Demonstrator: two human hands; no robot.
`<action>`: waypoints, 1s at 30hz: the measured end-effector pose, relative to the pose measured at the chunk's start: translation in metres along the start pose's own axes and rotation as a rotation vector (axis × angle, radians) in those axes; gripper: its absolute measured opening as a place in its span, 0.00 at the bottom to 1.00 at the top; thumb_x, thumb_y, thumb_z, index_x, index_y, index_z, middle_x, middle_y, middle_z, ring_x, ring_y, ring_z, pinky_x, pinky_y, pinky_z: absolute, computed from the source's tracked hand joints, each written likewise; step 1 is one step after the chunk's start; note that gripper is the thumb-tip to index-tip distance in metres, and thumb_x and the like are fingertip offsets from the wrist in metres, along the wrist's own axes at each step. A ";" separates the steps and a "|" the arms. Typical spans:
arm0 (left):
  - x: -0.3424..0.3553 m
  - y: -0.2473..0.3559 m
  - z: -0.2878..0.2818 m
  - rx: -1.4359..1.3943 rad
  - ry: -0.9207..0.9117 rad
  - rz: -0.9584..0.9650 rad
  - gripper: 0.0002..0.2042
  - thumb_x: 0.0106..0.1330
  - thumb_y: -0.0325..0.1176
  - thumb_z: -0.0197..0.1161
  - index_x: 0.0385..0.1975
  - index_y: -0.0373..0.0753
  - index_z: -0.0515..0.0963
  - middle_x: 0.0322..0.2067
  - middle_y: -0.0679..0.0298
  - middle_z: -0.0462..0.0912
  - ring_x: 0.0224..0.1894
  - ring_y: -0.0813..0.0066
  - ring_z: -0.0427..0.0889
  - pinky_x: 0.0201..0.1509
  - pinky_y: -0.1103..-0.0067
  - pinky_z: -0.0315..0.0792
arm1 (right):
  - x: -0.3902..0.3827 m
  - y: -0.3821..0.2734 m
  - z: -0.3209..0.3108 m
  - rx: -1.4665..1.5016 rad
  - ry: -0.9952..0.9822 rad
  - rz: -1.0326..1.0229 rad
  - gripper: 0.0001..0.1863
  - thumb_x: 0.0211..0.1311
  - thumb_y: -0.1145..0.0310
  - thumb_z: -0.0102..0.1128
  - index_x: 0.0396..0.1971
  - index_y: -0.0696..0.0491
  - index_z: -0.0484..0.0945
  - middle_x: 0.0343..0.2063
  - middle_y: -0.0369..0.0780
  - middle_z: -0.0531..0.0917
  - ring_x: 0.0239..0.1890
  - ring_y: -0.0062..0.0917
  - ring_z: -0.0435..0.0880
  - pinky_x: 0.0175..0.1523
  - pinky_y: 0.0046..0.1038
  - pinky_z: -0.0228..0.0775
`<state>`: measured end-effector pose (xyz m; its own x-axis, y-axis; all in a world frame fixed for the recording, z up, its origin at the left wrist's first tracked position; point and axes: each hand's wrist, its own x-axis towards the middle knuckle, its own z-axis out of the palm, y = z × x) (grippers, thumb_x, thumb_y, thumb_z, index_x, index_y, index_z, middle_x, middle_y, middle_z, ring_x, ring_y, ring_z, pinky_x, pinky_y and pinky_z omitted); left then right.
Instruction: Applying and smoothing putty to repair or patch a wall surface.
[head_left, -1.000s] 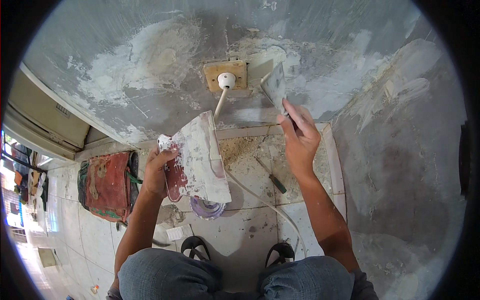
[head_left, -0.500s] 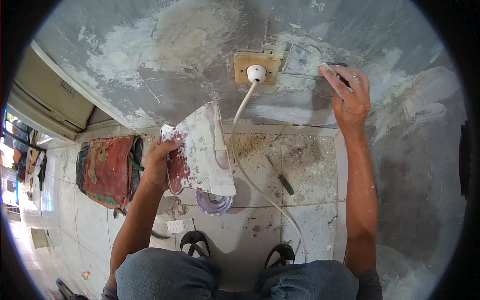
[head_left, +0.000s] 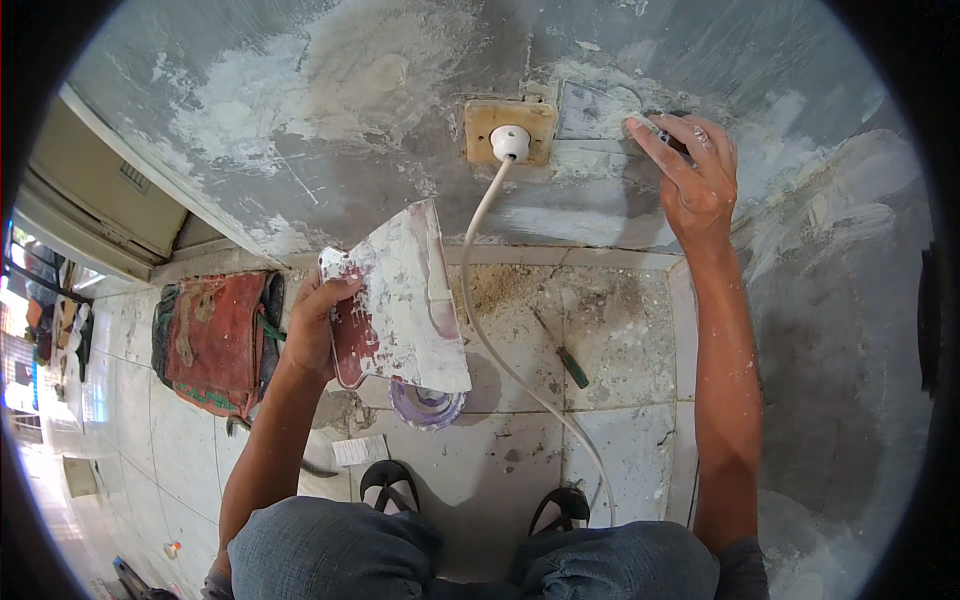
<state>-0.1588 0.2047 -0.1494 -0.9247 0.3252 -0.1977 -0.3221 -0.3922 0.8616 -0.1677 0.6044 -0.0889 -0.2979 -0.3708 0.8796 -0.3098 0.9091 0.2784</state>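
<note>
My left hand [head_left: 318, 325] grips a reddish-brown sheet [head_left: 405, 300] by its left edge, thumb on top. White putty is smeared thickly over most of that sheet. Held in my right hand [head_left: 697, 180] is a putty knife [head_left: 592, 110], its wide blade laid against the grey wall [head_left: 400, 190]. Fingers coated in white press near the blade, and its dark handle is mostly hidden by them. Just left of the blade is a yellowed socket plate [head_left: 481, 122] with a white round plug [head_left: 510, 142] in it.
A pale cable [head_left: 477, 310] hangs from the plug and curves across the tiled floor. On the floor lie a green-handled screwdriver [head_left: 573, 368], sandy debris [head_left: 500, 288] and a worn red bag [head_left: 222, 335]. A purple round container [head_left: 428, 408] sits partly beneath the sheet.
My right hand has shifted slightly left and up along the wall with the putty knife. My left hand and the sheet are nearly still.
</note>
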 end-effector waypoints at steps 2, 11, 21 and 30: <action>0.001 0.000 0.001 0.008 -0.009 -0.003 0.16 0.60 0.29 0.55 0.48 0.31 0.71 0.40 0.58 0.81 0.38 0.72 0.83 0.43 0.77 0.78 | 0.000 0.000 0.000 -0.004 -0.006 0.003 0.27 0.45 0.85 0.57 0.44 0.40 0.85 0.37 0.31 0.83 0.41 0.29 0.78 0.48 0.32 0.67; 0.001 -0.001 0.002 0.022 -0.010 0.008 0.16 0.61 0.28 0.55 0.48 0.30 0.71 0.40 0.57 0.81 0.37 0.73 0.83 0.43 0.77 0.78 | -0.001 0.001 0.001 -0.042 -0.014 -0.007 0.24 0.49 0.83 0.59 0.44 0.40 0.85 0.37 0.32 0.81 0.41 0.29 0.78 0.47 0.33 0.67; -0.001 -0.004 0.006 0.031 0.024 -0.011 0.17 0.61 0.28 0.53 0.50 0.30 0.70 0.41 0.57 0.81 0.39 0.71 0.83 0.45 0.76 0.78 | 0.000 0.003 0.000 -0.113 -0.060 -0.054 0.25 0.50 0.83 0.59 0.46 0.40 0.83 0.36 0.33 0.80 0.40 0.28 0.77 0.43 0.32 0.67; -0.001 -0.003 0.000 0.047 -0.001 -0.001 0.16 0.61 0.28 0.53 0.48 0.31 0.71 0.41 0.58 0.81 0.39 0.72 0.83 0.46 0.76 0.77 | -0.011 0.024 -0.026 -0.125 -0.067 -0.010 0.27 0.47 0.85 0.57 0.45 0.40 0.84 0.37 0.34 0.80 0.40 0.30 0.77 0.43 0.32 0.66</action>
<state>-0.1565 0.2056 -0.1515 -0.9242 0.3264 -0.1984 -0.3134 -0.3514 0.8822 -0.1482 0.6354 -0.0813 -0.3563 -0.3877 0.8501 -0.1992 0.9205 0.3363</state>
